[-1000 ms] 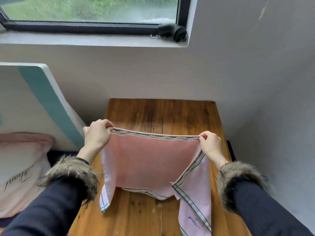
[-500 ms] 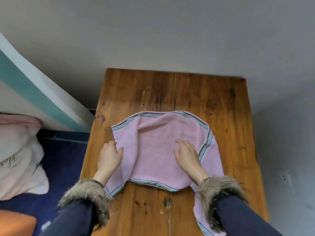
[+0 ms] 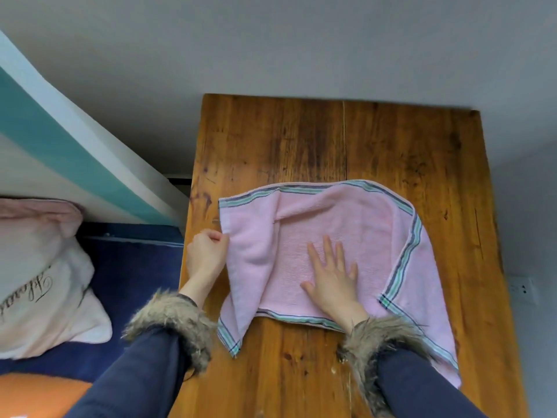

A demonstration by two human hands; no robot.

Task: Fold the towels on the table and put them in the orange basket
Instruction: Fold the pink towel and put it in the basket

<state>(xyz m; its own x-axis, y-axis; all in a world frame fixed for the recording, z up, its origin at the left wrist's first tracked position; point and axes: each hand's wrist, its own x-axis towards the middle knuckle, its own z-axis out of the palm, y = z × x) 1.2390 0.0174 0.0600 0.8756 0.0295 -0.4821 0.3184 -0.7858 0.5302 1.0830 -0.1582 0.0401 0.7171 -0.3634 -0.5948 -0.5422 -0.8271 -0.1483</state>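
Since half a second ago, your left hand has slid off the cloth to its left edge, and your right hand has moved toward the middle of the towel.

Towel: pink terry, soft looped pile, border of green, grey and white stripes. It lies roughly folded on the wooden surface, long axis running left to right across the boards. Far edge bowed and rounded rather than straight. One loose corner hangs down at the near left, pointing toward you; another flap trails off to the near right, partly under your right sleeve.

Left hand: fingers curled, pinching the towel's left edge just past the surface's left side. Right hand: palm down, fingers straight and spread apart, pressing flat on the top layer.

Surface: dark-stained planks, visible grain, a seam running away from you, scuffs and knots.

Sleeves dark blue with shaggy brown fur cuffs. Left of the surface: a white pillow with script lettering, on blue bedding. An orange patch shows at the lower left corner; you cannot tell what it is.
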